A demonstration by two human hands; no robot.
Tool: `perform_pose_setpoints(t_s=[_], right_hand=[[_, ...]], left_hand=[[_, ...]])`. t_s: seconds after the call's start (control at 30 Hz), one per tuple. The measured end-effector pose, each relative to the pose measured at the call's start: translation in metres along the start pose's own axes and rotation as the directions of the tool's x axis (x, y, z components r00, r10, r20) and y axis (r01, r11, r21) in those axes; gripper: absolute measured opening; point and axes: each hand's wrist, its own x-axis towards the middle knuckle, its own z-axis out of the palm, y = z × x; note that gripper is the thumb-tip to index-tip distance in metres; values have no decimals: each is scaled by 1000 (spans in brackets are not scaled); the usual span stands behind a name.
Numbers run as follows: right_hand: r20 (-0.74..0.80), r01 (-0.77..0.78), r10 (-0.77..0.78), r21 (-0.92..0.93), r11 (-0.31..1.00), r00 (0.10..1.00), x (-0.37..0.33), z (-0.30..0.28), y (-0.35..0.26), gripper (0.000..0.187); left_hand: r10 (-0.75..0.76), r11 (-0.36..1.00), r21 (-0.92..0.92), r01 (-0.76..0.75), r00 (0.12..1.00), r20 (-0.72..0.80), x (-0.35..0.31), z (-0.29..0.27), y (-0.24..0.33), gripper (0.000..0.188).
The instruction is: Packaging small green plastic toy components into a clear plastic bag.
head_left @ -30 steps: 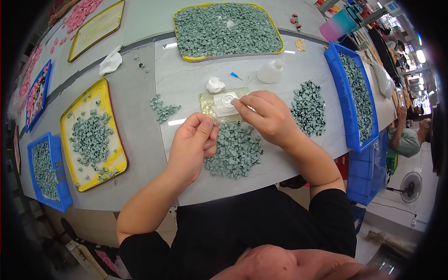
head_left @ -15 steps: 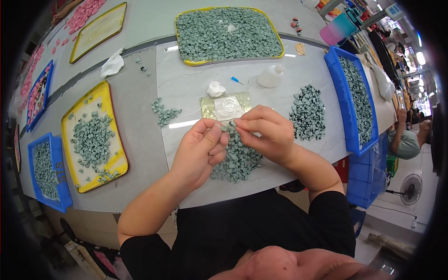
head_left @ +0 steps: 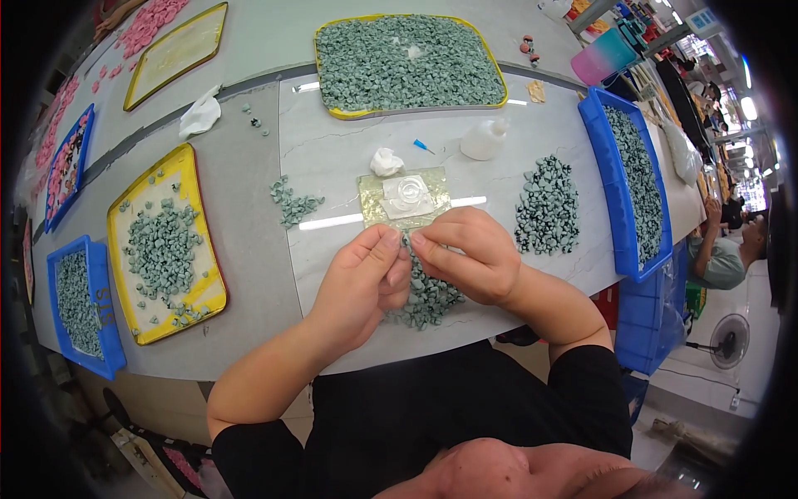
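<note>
My left hand (head_left: pixel 363 279) and my right hand (head_left: pixel 477 254) meet fingertip to fingertip over the table. Both pinch one small grey-green piece (head_left: pixel 406 239), mostly covered by the fingers. Under the hands lies a pile of similar grey-green pieces (head_left: pixel 428 301), partly hidden. Just beyond the fingertips, a small clear round dish (head_left: pixel 409 190) sits on a white pad on a yellowish-green sheet (head_left: pixel 374 202). A crumpled white tissue (head_left: pixel 386 161), a blue-hubbed dispensing needle tip (head_left: pixel 422 145) and a white squeeze bottle (head_left: pixel 484 140) stand behind it.
Loose heaps of grey-green pieces lie right (head_left: pixel 547 208) and left (head_left: pixel 293 202). A yellow-rimmed tray (head_left: pixel 337 112) full of them stands at the back, another yellow tray (head_left: pixel 214 291) at left. Blue bins (head_left: pixel 611 179) flank both sides. A person (head_left: pixel 721 259) sits far right.
Both hands have come slightly closer together and a little lower, and the fingertips now cover more of the small piece. The things on the table have stayed put.
</note>
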Motion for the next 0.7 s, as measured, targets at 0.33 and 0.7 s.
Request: perform_pose_setpoints(t_s=[0.33, 0.7], right_hand=[[-88, 19, -9, 110, 994, 996, -1, 12, -1, 19], [363, -539, 531, -89, 838, 766, -4, -65, 38, 17]], left_hand=[[225, 951, 233, -202, 971, -79, -8, 4, -8, 18], [89, 860, 510, -24, 990, -105, -7, 4, -3, 19]])
